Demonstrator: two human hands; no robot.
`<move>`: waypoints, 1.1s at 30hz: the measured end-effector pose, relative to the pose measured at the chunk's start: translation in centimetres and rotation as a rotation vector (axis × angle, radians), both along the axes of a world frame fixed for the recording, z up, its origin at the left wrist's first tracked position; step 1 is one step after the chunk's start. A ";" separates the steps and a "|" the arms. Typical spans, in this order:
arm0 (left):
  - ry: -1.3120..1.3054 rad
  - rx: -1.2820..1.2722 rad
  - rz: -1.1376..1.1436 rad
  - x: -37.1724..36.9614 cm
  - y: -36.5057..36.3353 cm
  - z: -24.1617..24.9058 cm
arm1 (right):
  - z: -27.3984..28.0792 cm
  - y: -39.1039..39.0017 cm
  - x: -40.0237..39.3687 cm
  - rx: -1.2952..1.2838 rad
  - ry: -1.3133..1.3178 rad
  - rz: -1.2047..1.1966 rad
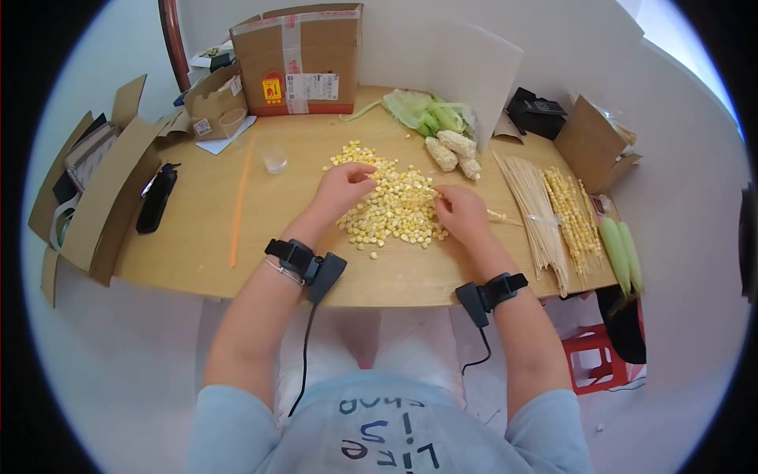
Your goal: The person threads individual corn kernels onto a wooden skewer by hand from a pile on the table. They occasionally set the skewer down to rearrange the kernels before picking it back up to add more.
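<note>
A spread pile of loose yellow corn kernels [395, 209] lies mid-table. My left hand [347, 188] is over the pile's left side with its fingers bent close together; whether a kernel is between the fingertips is too small to tell. At the right edge of the pile, my right hand [462, 212] is closed round a thin skewer. The skewer [505, 218] sticks out to the right of that hand, with a few kernels on it. Right of my right hand lie a bundle of bare skewers [530, 207] and several skewers threaded with kernels [570, 217].
Stripped cobs [456, 152] and green husks [426, 113] lie behind the pile. Two green ears [622, 254] rest at the right edge. A clear cup [275, 158], an orange strip [241, 201], a black case [157, 201] and a large cardboard box [316, 59] are also there.
</note>
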State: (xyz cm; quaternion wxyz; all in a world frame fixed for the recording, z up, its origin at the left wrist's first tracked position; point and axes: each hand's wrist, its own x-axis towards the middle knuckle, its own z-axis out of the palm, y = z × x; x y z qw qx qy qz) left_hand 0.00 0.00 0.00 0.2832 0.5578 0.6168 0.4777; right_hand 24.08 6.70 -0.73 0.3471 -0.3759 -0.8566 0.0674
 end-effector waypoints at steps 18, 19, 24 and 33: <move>-0.352 0.089 -0.072 0.1 2.1 -1.5 | 0.5 1.5 -1.6 0.022 0.006 0.076; -0.362 0.079 -0.068 0.0 2.1 -1.4 | 0.6 1.9 -1.8 0.032 0.049 0.100; -0.372 0.020 -0.022 -0.2 1.9 -1.3 | 0.8 2.6 -2.0 0.194 0.048 0.153; -0.445 0.016 -0.103 0.1 1.4 -1.1 | 0.9 2.2 -1.4 0.174 0.063 0.175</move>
